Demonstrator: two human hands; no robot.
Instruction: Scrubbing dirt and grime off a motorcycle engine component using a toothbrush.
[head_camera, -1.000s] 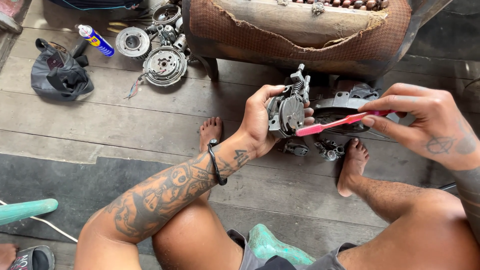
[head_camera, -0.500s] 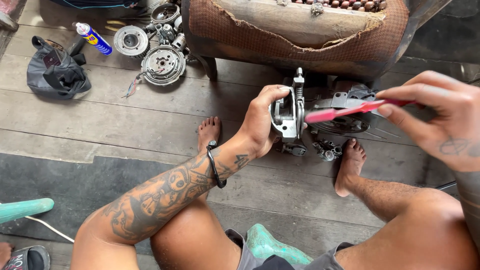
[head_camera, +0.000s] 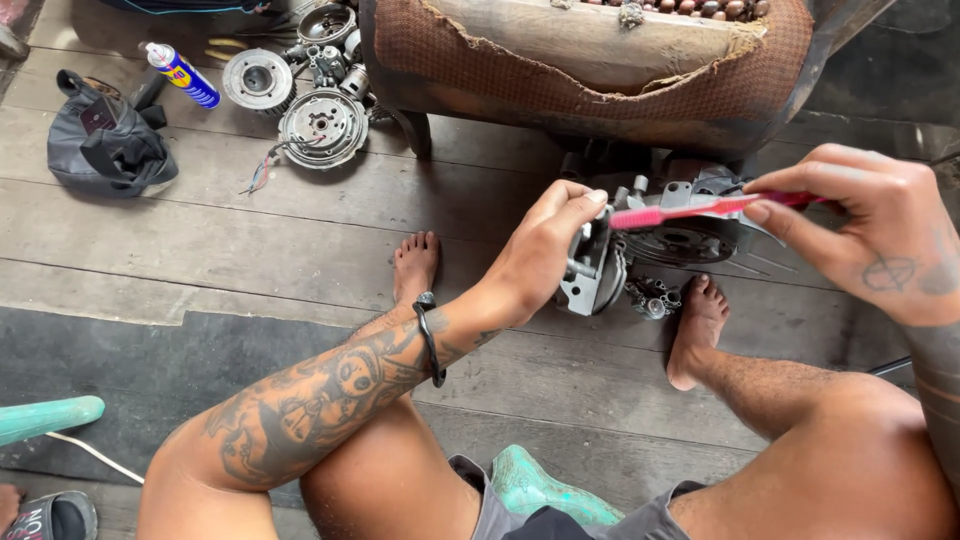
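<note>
Left hand (head_camera: 545, 260) clamps the grey metal engine part (head_camera: 590, 275), likely heavy and rigid, by its body; right hand (head_camera: 870, 235) pinches a light pink toothbrush (head_camera: 690, 210) by its handle.

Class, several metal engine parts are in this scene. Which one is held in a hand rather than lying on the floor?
The grey metal part gripped by the left hand; the round parts lie untouched on the boards.
</note>
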